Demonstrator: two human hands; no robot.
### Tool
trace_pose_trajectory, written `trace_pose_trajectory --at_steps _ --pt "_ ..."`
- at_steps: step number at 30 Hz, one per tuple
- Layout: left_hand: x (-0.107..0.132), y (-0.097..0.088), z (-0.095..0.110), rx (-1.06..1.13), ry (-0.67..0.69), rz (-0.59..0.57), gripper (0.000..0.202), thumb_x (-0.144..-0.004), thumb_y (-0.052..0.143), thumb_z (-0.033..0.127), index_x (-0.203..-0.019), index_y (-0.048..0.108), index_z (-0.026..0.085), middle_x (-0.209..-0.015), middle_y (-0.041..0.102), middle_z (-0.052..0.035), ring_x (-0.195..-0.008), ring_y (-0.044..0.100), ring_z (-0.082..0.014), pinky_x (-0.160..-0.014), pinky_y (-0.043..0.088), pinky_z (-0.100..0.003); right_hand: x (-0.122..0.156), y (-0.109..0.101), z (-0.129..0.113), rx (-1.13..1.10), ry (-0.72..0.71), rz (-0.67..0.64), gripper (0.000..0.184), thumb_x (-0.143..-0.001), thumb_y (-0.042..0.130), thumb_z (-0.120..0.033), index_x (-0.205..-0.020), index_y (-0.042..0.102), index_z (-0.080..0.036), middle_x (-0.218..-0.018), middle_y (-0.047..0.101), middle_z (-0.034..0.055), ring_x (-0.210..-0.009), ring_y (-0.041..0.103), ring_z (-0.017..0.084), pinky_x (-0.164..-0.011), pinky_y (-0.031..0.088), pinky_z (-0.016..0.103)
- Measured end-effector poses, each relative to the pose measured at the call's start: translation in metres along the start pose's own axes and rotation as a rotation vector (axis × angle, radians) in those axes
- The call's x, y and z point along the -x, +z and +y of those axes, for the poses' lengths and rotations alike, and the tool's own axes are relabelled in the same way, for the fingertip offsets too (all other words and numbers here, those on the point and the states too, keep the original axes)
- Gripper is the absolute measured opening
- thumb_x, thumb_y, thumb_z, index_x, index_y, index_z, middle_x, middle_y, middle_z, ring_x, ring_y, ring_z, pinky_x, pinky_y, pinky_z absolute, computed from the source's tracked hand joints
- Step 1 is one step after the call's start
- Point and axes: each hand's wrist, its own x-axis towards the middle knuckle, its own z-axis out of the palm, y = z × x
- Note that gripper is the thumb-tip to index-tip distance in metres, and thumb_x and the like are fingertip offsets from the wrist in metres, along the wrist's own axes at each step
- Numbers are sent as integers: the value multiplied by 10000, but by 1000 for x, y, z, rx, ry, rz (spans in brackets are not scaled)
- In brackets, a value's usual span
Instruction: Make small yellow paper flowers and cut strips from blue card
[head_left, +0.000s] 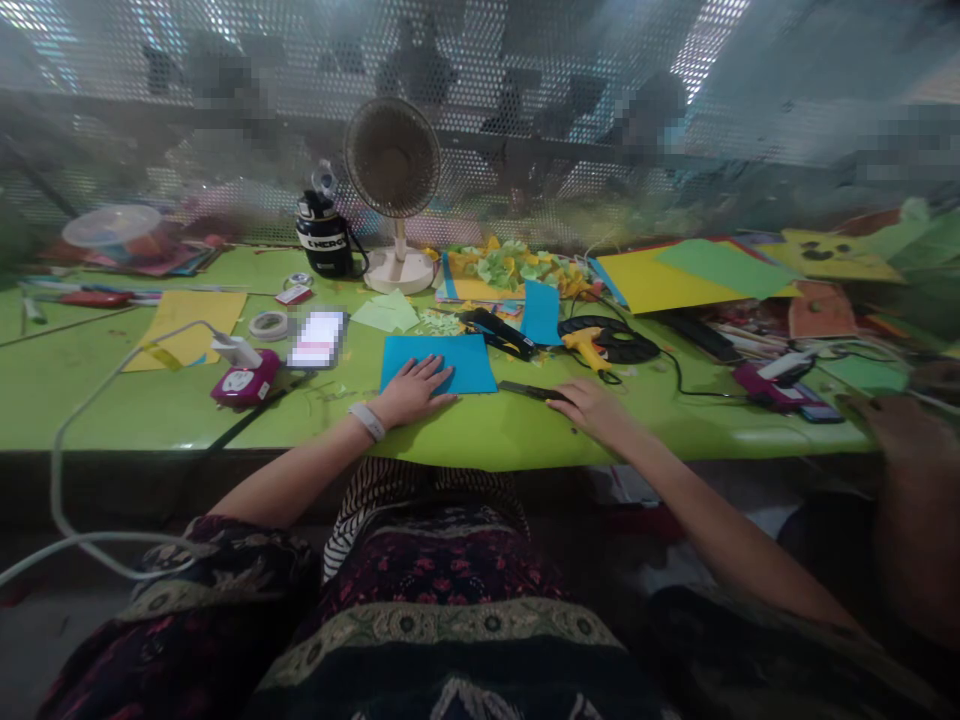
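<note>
A sheet of blue paper [471,362] lies flat on the green table before me. My left hand [415,388] is pressed on its left part, palm down with the fingers spread. Just right of the sheet, my right hand [589,408] has its fingers closed round the end of a dark, blade-like tool [529,389]. The tool lies low over the table, its tip pointing left toward the paper's corner; its exact kind is unclear. Behind the sheet are a black hand tool [499,330], a narrow blue paper strip [541,312] and pale green paper pieces [386,312].
A yellow glue gun [587,345] with a black cord lies to the right. Around the table [300,425] stand a fan [394,160], a black bottle [324,240], a phone [317,340], tape [268,325] and a purple adapter [246,380]. Another person's hand [896,430] is at far right.
</note>
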Motion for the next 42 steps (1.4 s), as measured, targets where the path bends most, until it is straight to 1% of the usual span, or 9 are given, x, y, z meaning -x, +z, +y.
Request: trace_pose_trajectory --at_steps 6,23,26,29,31,32,36,39,42 --pt "0 0 -1 12 0 0 728 -1002 247 647 -1586 325 220 -1678 232 -101 -1566 186 -274 -1264 153 -489 -1 1 2 -12 0 -16 377 -1016 445 -431 -1058 735 -194 -985 720 139 -955 672 302 -882 571 505" --pt "1 1 0 5 -2 -2 719 -1006 262 633 -1586 323 213 -1675 243 -104 -1563 196 -277 -1264 153 -488 0 -1 1 4 19 -2 358 -1012 460 -424 -1053 741 -206 -995 726 127 -959 682 295 -882 575 481" --pt "2 -5 5 21 -10 -5 719 -1005 262 634 -1584 331 213 -1680 230 -101 -1565 188 -270 -1268 151 -470 0 -1 2 1 7 -15 355 -1013 456 -434 -1048 742 -225 -995 731 115 -966 681 296 -883 575 481" --pt "4 -23 6 13 -140 131 765 -988 262 669 -1594 308 203 -1695 176 -104 -1577 125 -289 -1276 92 -487 1 -1 3 4 -2 -3 391 -1020 435 -450 -1042 740 -207 -986 728 129 -943 684 300 -866 576 479" --pt "6 -38 -1 -34 -347 277 833 -966 264 704 -1610 259 177 -1693 170 -134 -1576 74 -347 -1262 13 -563 2 0 5 3 -9 23 421 -1024 416 -465 -1044 735 -192 -983 725 137 -929 686 299 -857 575 475" --pt "8 -45 -8 -51 -451 307 862 -952 271 721 -1616 235 173 -1690 171 -151 -1569 64 -387 -1244 -7 -614 2 0 5 1 -15 31 428 -1025 412 -473 -1044 733 -190 -981 724 137 -926 688 298 -853 575 471" --pt "16 -60 -49 -46 -698 233 914 -927 240 752 -1632 142 179 -1670 194 -215 -1509 195 -508 -1162 11 -756 4 1 8 -1 -34 45 435 -1019 415 -498 -1045 729 -199 -972 731 131 -912 691 298 -843 573 465" --pt "20 -56 -77 -33 -730 166 951 -911 228 773 -1636 79 176 -1662 195 -237 -1469 285 -528 -1145 8 -774 4 1 8 -3 -40 58 442 -1019 408 -509 -1051 725 -202 -976 732 130 -918 694 297 -845 572 458" --pt "20 -50 -90 -15 -749 131 968 -906 236 778 -1636 69 165 -1644 238 -251 -1437 347 -532 -1142 1 -775 3 1 8 -1 -53 57 464 -1023 392 -518 -1053 721 -192 -981 732 137 -911 694 295 -844 573 454"
